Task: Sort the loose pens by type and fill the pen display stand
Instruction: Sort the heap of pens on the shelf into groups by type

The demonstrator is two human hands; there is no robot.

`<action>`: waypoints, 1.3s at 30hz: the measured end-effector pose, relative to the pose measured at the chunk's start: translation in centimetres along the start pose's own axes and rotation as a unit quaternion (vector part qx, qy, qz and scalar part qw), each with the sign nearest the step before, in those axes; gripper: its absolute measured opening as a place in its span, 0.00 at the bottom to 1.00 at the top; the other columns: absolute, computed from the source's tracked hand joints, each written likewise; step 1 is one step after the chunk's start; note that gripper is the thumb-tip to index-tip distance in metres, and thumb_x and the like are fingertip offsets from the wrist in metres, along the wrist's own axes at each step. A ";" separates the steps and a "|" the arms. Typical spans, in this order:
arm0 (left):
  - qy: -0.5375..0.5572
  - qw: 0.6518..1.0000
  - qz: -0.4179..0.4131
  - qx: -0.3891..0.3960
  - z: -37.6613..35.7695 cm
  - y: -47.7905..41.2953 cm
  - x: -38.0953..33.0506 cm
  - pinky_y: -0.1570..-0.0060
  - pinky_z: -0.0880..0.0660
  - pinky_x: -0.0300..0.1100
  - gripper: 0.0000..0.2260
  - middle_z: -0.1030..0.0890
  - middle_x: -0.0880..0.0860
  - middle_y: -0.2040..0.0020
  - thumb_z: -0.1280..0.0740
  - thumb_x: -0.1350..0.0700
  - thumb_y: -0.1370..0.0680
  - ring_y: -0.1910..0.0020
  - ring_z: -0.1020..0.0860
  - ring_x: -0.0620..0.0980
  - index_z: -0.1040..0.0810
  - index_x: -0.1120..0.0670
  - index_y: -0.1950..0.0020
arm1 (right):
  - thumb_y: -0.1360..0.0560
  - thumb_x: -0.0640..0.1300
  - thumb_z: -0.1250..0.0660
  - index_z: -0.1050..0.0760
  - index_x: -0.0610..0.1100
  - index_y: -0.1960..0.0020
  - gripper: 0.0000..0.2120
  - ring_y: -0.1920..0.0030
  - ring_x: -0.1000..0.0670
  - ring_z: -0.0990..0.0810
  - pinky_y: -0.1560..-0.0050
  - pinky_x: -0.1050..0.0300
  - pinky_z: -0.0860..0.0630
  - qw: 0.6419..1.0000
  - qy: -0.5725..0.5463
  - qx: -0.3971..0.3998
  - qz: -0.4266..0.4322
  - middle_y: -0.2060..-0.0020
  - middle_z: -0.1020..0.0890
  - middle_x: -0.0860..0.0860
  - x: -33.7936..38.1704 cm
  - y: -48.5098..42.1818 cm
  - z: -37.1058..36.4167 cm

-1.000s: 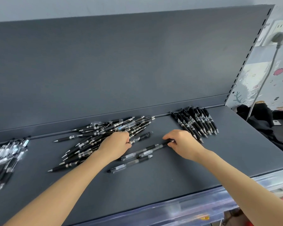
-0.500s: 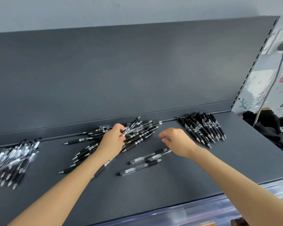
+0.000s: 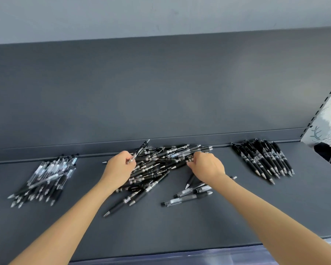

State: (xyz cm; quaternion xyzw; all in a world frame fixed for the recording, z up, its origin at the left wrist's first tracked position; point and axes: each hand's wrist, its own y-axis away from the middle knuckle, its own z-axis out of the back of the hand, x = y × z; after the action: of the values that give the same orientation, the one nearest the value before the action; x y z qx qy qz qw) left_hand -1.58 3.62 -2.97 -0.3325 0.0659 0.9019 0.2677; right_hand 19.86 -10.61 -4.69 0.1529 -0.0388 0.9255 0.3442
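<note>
Mix-ups are the main risk: the mixed heap [image 3: 161,163] in the middle of the dark shelf [image 3: 180,226] is a tangle of crossed pens. Pulling one free could drag its neighbours along and roll them toward the sorted clear-barrelled group [image 3: 46,176] at the left or the sorted black group [image 3: 264,159] at the right. The left hand [image 3: 118,169] pinches a clear-barrelled pen [image 3: 139,151] near its tip, with the far end tilted up toward the back panel [image 3: 161,92]. That looks like a light hold, and the pen might slip back into the heap. The right hand [image 3: 206,167] has its fingers curled down into the heap's right edge; whether it actually grips a pen cannot be told. The pens look slim, smooth and round, so they probably roll easily. Most in the heap are black-bodied with silver tips and pale print, with some clear barrels among them. A few stray clear pens [image 3: 187,199] lie apart, just beneath the right wrist.
</note>
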 end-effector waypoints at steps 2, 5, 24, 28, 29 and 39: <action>-0.034 0.999 -0.012 0.002 0.5 0.2 0.7 0.64 0.34 0.43 0.05 0.22 0.54 0.61 0.38 0.59 0.21 0.64 0.27 0.51 0.26 0.58 0.55 | 0.25 0.43 0.38 0.30 0.42 0.54 0.04 0.58 0.43 0.25 0.63 0.56 0.30 0.999 -0.037 -0.032 -0.011 0.58 0.21 0.45 -0.3 -0.2 -0.3; -0.079 0.995 -0.059 0.005 0.9 -0.1 0.9 0.67 0.37 0.39 0.06 0.26 0.52 0.64 0.35 0.59 0.23 0.65 0.31 0.48 0.25 0.58 0.59 | 0.27 0.38 0.38 0.31 0.41 0.51 0.05 0.59 0.41 0.21 0.61 0.52 0.22 0.972 -0.221 -0.052 -0.058 0.58 0.23 0.45 -0.5 -0.8 -0.5; -0.062 0.989 -0.112 0.070 -1.6 -4.1 -1.4 0.58 0.30 0.45 0.08 0.19 0.54 0.56 0.35 0.57 0.22 0.55 0.23 0.55 0.25 0.59 0.59 | 0.34 0.32 0.40 0.36 0.44 0.68 0.10 0.69 0.47 0.34 0.68 0.55 0.35 0.934 -0.327 0.003 -0.142 0.72 0.31 0.44 -0.2 -2.0 -0.8; 0.022 0.995 -0.070 0.060 -0.9 -3.5 -1.5 0.64 0.33 0.38 0.10 0.20 0.51 0.61 0.33 0.56 0.23 0.62 0.25 0.50 0.25 0.57 0.64 | 0.32 0.31 0.39 0.40 0.44 0.70 0.15 0.74 0.47 0.33 0.69 0.57 0.33 0.938 -0.308 -0.002 -0.161 0.72 0.30 0.43 0.4 -2.9 -1.3; 0.050 0.995 -0.060 0.063 -0.7 -3.4 -1.4 0.63 0.32 0.37 0.08 0.18 0.51 0.59 0.33 0.57 0.23 0.62 0.25 0.49 0.23 0.56 0.63 | 0.31 0.32 0.39 0.41 0.43 0.71 0.16 0.76 0.48 0.33 0.72 0.59 0.33 0.943 -0.291 0.002 -0.161 0.73 0.31 0.44 0.5 -3.0 -1.3; 0.187 0.975 -0.007 0.123 -0.8 -2.7 -1.0 0.65 0.35 0.41 0.06 0.20 0.50 0.60 0.34 0.55 0.21 0.64 0.28 0.48 0.19 0.55 0.52 | 0.27 0.38 0.35 0.32 0.40 0.63 0.08 0.75 0.46 0.23 0.82 0.66 0.33 0.911 -0.315 0.093 -0.248 0.68 0.26 0.45 2.5 -3.4 0.4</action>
State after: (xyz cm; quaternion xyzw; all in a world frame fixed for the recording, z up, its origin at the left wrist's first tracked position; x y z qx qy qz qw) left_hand 0.94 5.26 -2.77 -0.4603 0.2232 0.8068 0.2956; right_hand 20.40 -6.50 -3.61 0.4724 -0.0197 0.7136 0.5169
